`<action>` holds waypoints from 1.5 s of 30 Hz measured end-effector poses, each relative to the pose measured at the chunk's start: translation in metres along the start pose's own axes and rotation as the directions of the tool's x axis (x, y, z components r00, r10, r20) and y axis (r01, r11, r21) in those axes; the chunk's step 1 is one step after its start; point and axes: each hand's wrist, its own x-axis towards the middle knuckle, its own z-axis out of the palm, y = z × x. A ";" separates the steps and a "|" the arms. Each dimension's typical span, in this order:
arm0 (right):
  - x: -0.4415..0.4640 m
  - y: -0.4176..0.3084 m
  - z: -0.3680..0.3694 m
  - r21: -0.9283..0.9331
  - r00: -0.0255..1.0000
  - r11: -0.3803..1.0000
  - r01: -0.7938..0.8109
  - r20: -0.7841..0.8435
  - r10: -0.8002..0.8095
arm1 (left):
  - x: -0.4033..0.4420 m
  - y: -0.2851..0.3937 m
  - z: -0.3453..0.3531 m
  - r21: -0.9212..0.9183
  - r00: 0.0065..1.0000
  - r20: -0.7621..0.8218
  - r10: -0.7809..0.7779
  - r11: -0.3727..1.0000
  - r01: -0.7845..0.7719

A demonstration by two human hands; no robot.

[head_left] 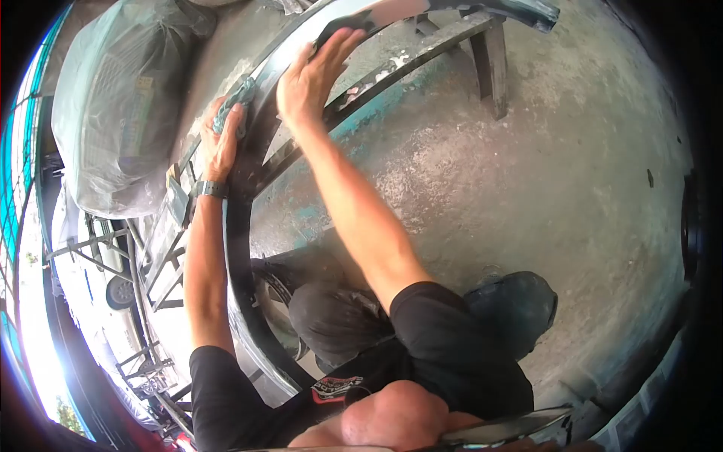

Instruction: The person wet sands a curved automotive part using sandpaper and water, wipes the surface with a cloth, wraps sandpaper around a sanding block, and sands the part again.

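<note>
A long curved panel (238, 226), like a car bumper, arcs from near my body up to the top of the view. My left hand (218, 147), with a watch at the wrist, is closed around a crumpled grey-green cloth (239, 98) against the panel's outer side. Farther up the curve, my right hand (312, 83) presses a dark sheet (343, 27), like sandpaper, onto the surface with nearly straight fingers. Part of the sheet is hidden beneath those fingers.
A stand with a dark leg (489, 68) supports the panel's far end. At the left are a big plastic-wrapped bundle (124, 113) and metal frames (135, 264). My bent knees are close below the panel, over a worn concrete floor (572, 196).
</note>
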 end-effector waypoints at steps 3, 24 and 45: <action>-0.077 -0.003 0.011 -0.041 0.974 0.999 0.017 0.226 -0.007 | 0.005 -0.007 0.002 0.007 0.997 -0.041 0.060 0.998 -0.060; -0.086 0.005 0.010 -0.040 0.964 0.998 0.048 0.263 -0.036 | 0.003 0.004 0.006 -0.057 0.997 -0.065 0.052 0.997 -0.056; -0.088 -0.003 0.002 -0.009 0.947 0.991 0.130 0.298 -0.122 | 0.005 0.000 0.007 0.000 0.994 -0.107 0.029 1.000 -0.029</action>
